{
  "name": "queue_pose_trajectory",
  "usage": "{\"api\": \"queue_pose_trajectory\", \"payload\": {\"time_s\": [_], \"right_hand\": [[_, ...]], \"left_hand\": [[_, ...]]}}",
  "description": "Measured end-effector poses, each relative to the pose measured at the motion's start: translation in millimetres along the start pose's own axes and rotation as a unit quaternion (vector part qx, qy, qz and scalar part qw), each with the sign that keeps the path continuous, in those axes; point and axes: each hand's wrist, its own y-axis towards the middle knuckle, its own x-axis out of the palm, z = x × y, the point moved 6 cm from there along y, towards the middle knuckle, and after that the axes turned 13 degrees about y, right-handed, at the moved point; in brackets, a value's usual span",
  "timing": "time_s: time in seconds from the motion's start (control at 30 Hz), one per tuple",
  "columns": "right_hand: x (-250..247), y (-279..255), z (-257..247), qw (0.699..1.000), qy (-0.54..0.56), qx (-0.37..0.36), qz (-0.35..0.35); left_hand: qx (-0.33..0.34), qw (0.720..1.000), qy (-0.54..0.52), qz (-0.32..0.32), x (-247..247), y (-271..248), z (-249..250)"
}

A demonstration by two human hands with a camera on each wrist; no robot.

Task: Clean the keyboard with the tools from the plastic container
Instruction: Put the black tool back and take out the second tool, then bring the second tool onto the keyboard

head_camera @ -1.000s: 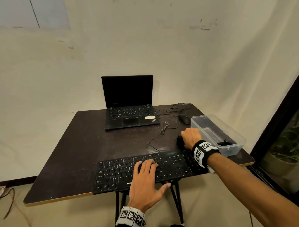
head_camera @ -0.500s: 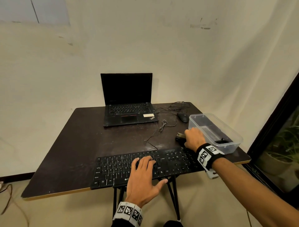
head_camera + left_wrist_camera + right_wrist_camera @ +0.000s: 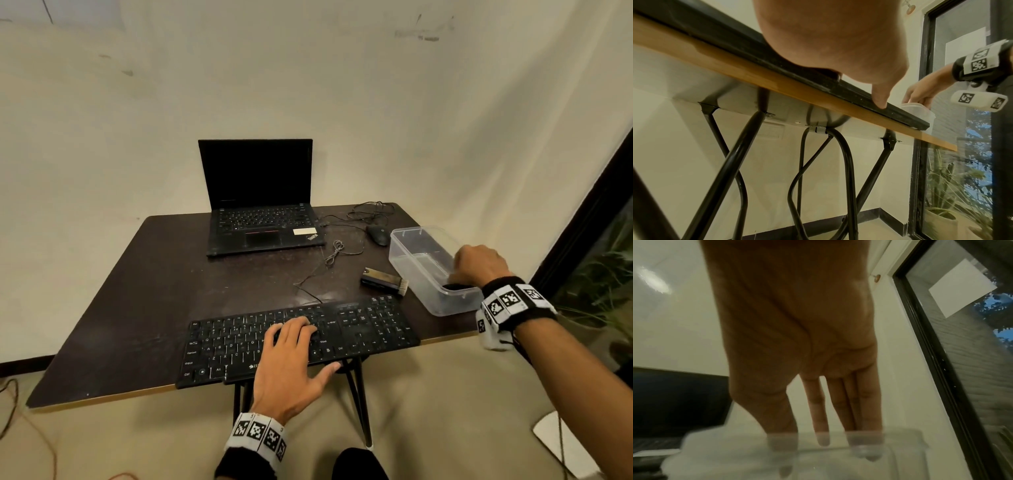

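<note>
- Head view: keyboard [image 3: 298,337] is lying along the near edge of the counter [image 3: 137,301], its front overhanging that edge slightly; judged to be pulled close for cleaning.
- Left hand [image 3: 291,363] is resting flat on the keys, fingers [image 3: 294,329] straight and released, thumb spread toward the near edge; likely steadying the board.
- Plastic container [image 3: 416,265] is sitting at the right edge, near corner, lidless. Right hand [image 3: 479,263] is dipping into its near end over a dark item [image 3: 457,287]; whether anything is being gripped cannot be told here.
- Brush [image 3: 385,281] is lying on the counter between keyboard and container, just beside the container wall, apart from both hands.
- Laptop [image 3: 260,219], mouse [image 3: 378,234] and loose cable [image 3: 337,253] are occupying the far edge; the left half is offering bare room for sweeping.
- Left wrist view: left hand [image 3: 838,40] is pressing down, thumb touching the keyboard [image 3: 859,95] front lip above the counter [image 3: 777,81] edge.
- Right wrist view: right hand [image 3: 797,337] is showing fingers [image 3: 820,410] straight, tips passing below the container rim [image 3: 900,434], grasping nothing visible.
</note>
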Motion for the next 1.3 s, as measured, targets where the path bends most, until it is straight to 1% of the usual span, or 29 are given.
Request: {"api": "queue_pose_trajectory", "payload": {"time_s": [0.03,0.1,0.23,0.3,0.37,0.47,0.53,0.6,0.67,0.77,0.83,0.87,0.97,1.03,1.07,1.17,1.23,1.3], "right_hand": [[11,6,6,0.999,-0.027,0.013,-0.032],[30,18,13,0.996,-0.036,0.025,-0.075],[47,41,17,0.994,-0.007,0.033,-0.106],[51,47,20,0.996,-0.007,0.030,-0.089],[46,41,17,0.998,-0.009,0.025,-0.058],[20,23,3,1.000,0.008,0.017,0.003],[-7,8,-8,0.997,0.055,0.004,0.060],[-32,-15,-23,0.985,0.134,-0.031,0.107],[-45,-49,-43,0.965,0.215,-0.082,0.123],[-45,-98,-79,0.931,0.303,-0.162,0.119],[-32,-125,-104,0.906,0.353,-0.207,0.106],[-22,-138,-118,0.895,0.373,-0.224,0.094],[16,-173,-155,0.881,0.389,-0.263,0.066],[45,-191,-180,0.882,0.370,-0.287,0.047],[60,-200,-195,0.883,0.356,-0.303,0.037],[91,-221,-236,0.876,0.338,-0.345,0.021],[105,-234,-261,0.869,0.331,-0.369,0.012],[120,-245,-281,0.870,0.321,-0.374,-0.005]], "left_hand": [[-0.002,1.000,0.002,-0.002,0,0,0],[-0.003,1.000,0.005,-0.004,-1,0,0],[0.000,1.000,0.009,-0.007,-1,0,0],[0.001,1.000,0.006,-0.006,-1,0,-1],[0.003,1.000,0.006,-0.005,-2,0,0],[0.005,1.000,0.005,-0.002,-1,0,-1],[0.005,1.000,0.007,0.002,-1,0,0],[0.007,1.000,0.006,0.006,-2,0,1],[0.006,1.000,0.005,0.006,-3,0,1],[0.004,1.000,-0.017,0.009,-3,-1,-1],[-0.002,0.997,-0.068,0.037,-10,-3,-5],[-0.009,0.993,-0.096,0.061,-17,-7,-9],[-0.036,0.980,-0.127,0.146,-38,-34,-31],[-0.084,0.972,-0.125,0.182,-44,-64,-58],[-0.119,0.966,-0.123,0.192,-44,-81,-75],[-0.214,0.950,-0.105,0.201,-45,-123,-119],[-0.250,0.943,-0.103,0.193,-45,-139,-141],[-0.269,0.935,-0.129,0.191,-44,-144,-155]]}}
